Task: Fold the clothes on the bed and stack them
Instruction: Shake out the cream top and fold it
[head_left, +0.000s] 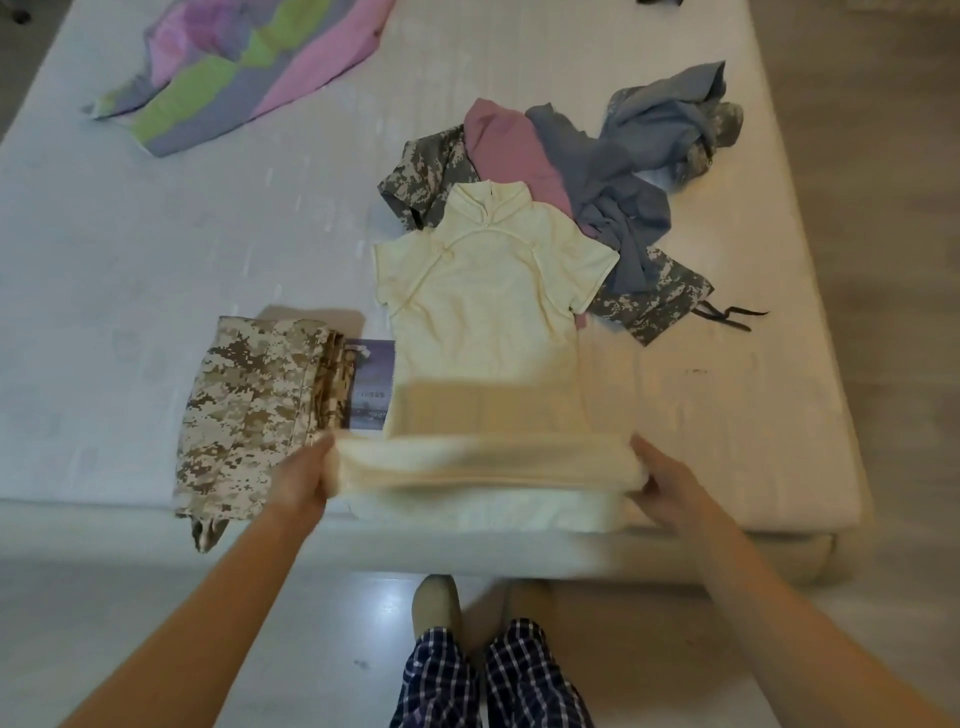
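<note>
head: left hand (301, 478), right hand (670, 486) hold dress hem (483, 467) over bed edge (78, 508)

A white bed (156, 249) fills most of the view. Pale glossy floor (145, 623) lies along its near and right edges, reflecting light.

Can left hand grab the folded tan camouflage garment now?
Probably not yet: the left hand grips the hem of the cream dress, though the folded tan camouflage garment lies right beside it, nothing between.
</note>
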